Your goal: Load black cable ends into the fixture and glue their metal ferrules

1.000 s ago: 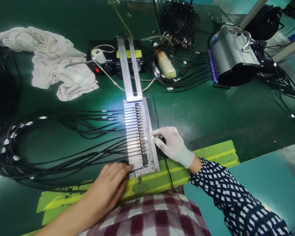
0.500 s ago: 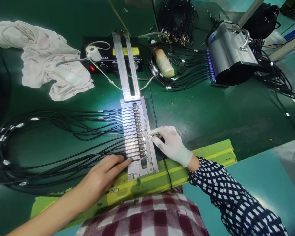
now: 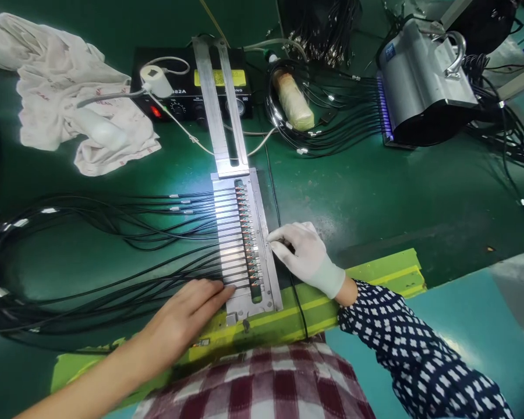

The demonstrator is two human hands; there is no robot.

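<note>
A slotted metal fixture (image 3: 231, 256) lies in front of me, with several black cables (image 3: 192, 265) laid side by side across it. Their small connector ends (image 3: 247, 233) line up along its long opening. My bare left hand (image 3: 201, 305) is at the fixture's lower left, its fingers closed together on the nearest black cable; the thumb's grip is partly hidden. Wearing a white glove, my right hand (image 3: 303, 253) pinches the fixture's right edge with thumb and forefinger. Under the forearms runs green-yellow tape (image 3: 323, 302) along the table's front edge.
Behind the fixture stands a black control box (image 3: 183, 99), with a metal slotted arm (image 3: 212, 105) reaching over it. A white cloth (image 3: 48, 99) lies at left. Further right are a wrapped bottle (image 3: 294, 102) and a silver lamp housing (image 3: 423, 87) with cables under it. One loose connector (image 3: 203, 343) lies on the tape.
The view has shifted slightly, so the background sits a little higher and more spread out. Both hands keep nearly the same places at the fixture.
</note>
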